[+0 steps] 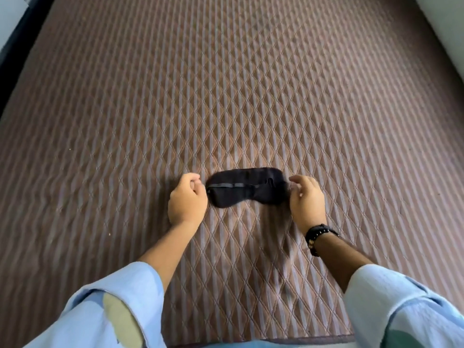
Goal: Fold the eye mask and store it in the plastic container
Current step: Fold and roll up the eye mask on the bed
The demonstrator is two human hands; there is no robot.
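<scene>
A black eye mask lies flat and unfolded on the quilted mattress, its strap side up, with the thin elastic band running across its left half. My left hand sits at the mask's left end with fingers curled and fingertips against the edge; whether they pinch the fabric is unclear. My right hand is at the mask's right end, fingers apart and curved over the tip, which they partly hide. No plastic container is in view.
The brown striped, diamond-quilted mattress fills the view. A dark gap and pale wall run along the far left; a pale surface shows at the top right corner. The mattress front edge is at the bottom.
</scene>
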